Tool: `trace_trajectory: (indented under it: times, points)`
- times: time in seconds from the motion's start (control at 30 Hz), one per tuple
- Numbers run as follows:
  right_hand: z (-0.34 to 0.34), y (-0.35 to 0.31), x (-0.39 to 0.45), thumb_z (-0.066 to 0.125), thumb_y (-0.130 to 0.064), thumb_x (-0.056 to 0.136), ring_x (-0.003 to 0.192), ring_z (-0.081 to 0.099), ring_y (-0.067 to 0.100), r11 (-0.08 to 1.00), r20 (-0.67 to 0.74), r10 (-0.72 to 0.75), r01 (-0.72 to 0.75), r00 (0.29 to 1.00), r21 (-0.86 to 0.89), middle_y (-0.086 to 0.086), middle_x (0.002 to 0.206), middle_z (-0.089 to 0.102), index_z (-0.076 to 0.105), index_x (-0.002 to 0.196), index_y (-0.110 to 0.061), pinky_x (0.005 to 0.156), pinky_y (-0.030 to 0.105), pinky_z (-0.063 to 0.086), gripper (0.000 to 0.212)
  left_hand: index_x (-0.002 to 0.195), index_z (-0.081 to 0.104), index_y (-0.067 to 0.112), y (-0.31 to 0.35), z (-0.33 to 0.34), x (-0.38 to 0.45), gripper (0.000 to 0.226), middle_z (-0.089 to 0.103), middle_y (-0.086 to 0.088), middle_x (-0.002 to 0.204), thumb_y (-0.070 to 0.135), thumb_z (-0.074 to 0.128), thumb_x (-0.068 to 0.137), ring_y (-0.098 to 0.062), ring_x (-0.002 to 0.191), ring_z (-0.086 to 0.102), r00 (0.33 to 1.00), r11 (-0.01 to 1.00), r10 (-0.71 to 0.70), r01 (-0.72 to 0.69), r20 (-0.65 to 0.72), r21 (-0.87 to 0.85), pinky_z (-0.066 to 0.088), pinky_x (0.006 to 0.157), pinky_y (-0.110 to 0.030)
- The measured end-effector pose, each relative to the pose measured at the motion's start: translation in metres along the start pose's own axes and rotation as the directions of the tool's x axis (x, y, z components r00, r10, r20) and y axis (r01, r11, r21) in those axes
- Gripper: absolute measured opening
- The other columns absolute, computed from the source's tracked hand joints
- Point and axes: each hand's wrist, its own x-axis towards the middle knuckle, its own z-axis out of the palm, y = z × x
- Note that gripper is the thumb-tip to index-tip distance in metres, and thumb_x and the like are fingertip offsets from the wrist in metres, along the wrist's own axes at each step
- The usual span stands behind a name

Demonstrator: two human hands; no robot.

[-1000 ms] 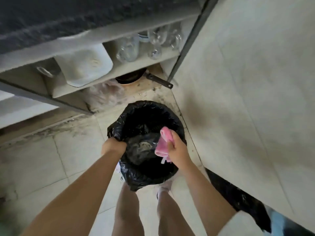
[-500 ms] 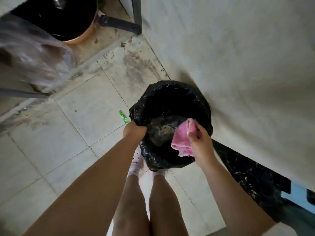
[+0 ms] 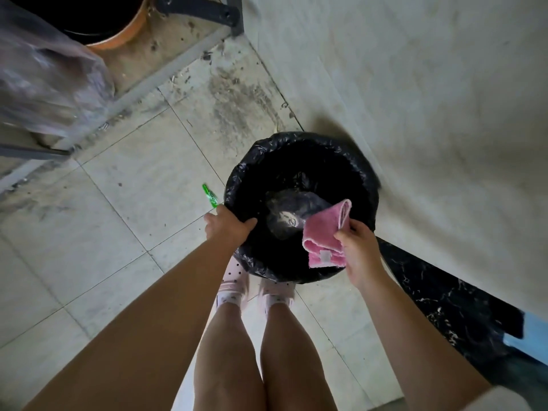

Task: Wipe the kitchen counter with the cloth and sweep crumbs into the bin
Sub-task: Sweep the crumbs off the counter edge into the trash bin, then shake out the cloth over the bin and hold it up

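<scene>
A round bin (image 3: 299, 149) lined with a black plastic bag stands on the tiled floor against a pale wall, seen from above. Crumpled dark waste lies at its bottom. My left hand (image 3: 226, 225) grips the near left rim of the bin. My right hand (image 3: 360, 252) pinches a folded pink cloth (image 3: 324, 237) and holds it over the bin's near right side, inside the rim line.
A small green scrap (image 3: 210, 196) lies on the floor left of the bin. A shelf unit's metal leg (image 3: 148, 81) runs at upper left, with a clear plastic bag (image 3: 44, 81) and a dark pan (image 3: 98, 22). A black marbled strip (image 3: 444, 304) borders the wall at right.
The view tilted down and the bin now sits lower by the wall, away from the shelves. My right hand has shifted the pink cloth slightly, unfolding it more over the bin.
</scene>
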Motion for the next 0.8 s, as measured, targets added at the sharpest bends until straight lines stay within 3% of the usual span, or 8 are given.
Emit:
trace_trajectory:
  times: [0.17, 0.33, 0.37, 0.43, 0.57, 0.7, 0.8]
  points:
    - [0.006, -0.037, -0.042, 0.051, -0.002, 0.084, 0.069, 0.052, 0.01, 0.986, -0.022, -0.095, 0.091, 0.995, -0.139, 0.0, 0.087, 0.054, 0.046, 0.104, -0.009, 0.05, 0.02, 0.039, 0.021, 0.133, 0.034, 0.003, -0.002, -0.041, -0.044, 0.056, 0.034, -0.02, 0.132, 0.028, 0.054, 0.087, -0.035, 0.118, 0.042, 0.987, 0.993, 0.122, -0.122, -0.103, 0.009, 0.039, 0.094, -0.041]
    - [0.017, -0.097, -0.101, 0.052, 0.002, 0.083, 0.065, 0.046, 0.008, 0.925, 0.113, -0.244, 0.266, 0.963, -0.271, -0.007, 0.078, 0.049, 0.05, 0.095, -0.009, 0.046, 0.015, 0.034, 0.016, 0.122, 0.049, 0.0, -0.001, -0.11, -0.103, 0.036, 0.051, -0.019, 0.126, 0.021, 0.045, 0.093, -0.031, 0.106, 0.052, 0.978, 0.977, 0.195, -0.188, 0.072, -0.098, 0.045, 0.085, -0.031]
    - [0.021, -0.115, -0.119, 0.053, 0.003, 0.083, 0.069, 0.048, 0.011, 0.911, 0.16, -0.28, 0.314, 0.947, -0.267, -0.007, 0.079, 0.049, 0.05, 0.093, -0.009, 0.049, 0.016, 0.035, 0.016, 0.122, 0.049, -0.002, -0.002, -0.131, -0.12, 0.035, 0.052, -0.02, 0.125, 0.019, 0.043, 0.094, -0.031, 0.107, 0.053, 0.972, 0.969, 0.215, -0.2, 0.098, -0.147, 0.046, 0.086, -0.033]
    - [0.027, -0.144, -0.149, 0.053, 0.005, 0.081, 0.077, 0.051, 0.016, 0.892, 0.235, -0.329, 0.383, 0.914, -0.239, -0.005, 0.081, 0.052, 0.052, 0.088, -0.01, 0.056, 0.02, 0.036, 0.017, 0.125, 0.047, -0.001, -0.004, -0.161, -0.146, 0.035, 0.056, -0.017, 0.117, 0.016, 0.041, 0.095, -0.026, 0.097, 0.055, 0.958, 0.933, 0.241, -0.185, 0.155, -0.308, 0.047, 0.073, -0.031]
    - [0.046, -0.204, -0.218, 0.052, 0.01, 0.079, 0.077, 0.052, 0.021, 0.861, 0.407, -0.4, 0.489, 0.821, -0.141, 0.0, 0.079, 0.053, 0.053, 0.075, -0.016, 0.06, 0.026, 0.038, 0.026, 0.126, 0.046, 0.013, -0.029, -0.229, -0.204, 0.034, 0.054, -0.006, 0.104, 0.02, 0.048, 0.093, -0.013, 0.073, 0.056, 0.945, 0.793, 0.291, -0.15, 0.151, -0.59, 0.044, 0.062, -0.021]
    - [0.079, -0.25, -0.295, 0.052, 0.005, 0.081, 0.082, 0.056, 0.026, 0.767, 0.563, -0.463, 0.628, 0.685, -0.132, 0.003, 0.08, 0.056, 0.056, 0.077, -0.015, 0.066, 0.036, 0.045, 0.021, 0.129, 0.043, 0.021, -0.074, -0.287, -0.252, 0.041, 0.057, -0.005, 0.106, 0.016, 0.052, 0.09, -0.015, 0.086, 0.057, 0.941, 0.686, 0.337, -0.217, 0.039, -0.694, 0.047, 0.069, -0.022]
    - [0.115, -0.28, -0.359, 0.052, 0.003, 0.084, 0.087, 0.059, 0.026, 0.711, 0.668, -0.479, 0.698, 0.57, -0.086, 0.002, 0.083, 0.06, 0.058, 0.081, -0.016, 0.071, 0.036, 0.047, 0.02, 0.126, 0.046, 0.019, -0.116, -0.328, -0.293, 0.038, 0.054, -0.003, 0.086, 0.013, 0.053, 0.089, -0.01, 0.055, 0.047, 0.936, 0.6, 0.349, -0.266, -0.052, -0.754, 0.04, 0.047, -0.015]
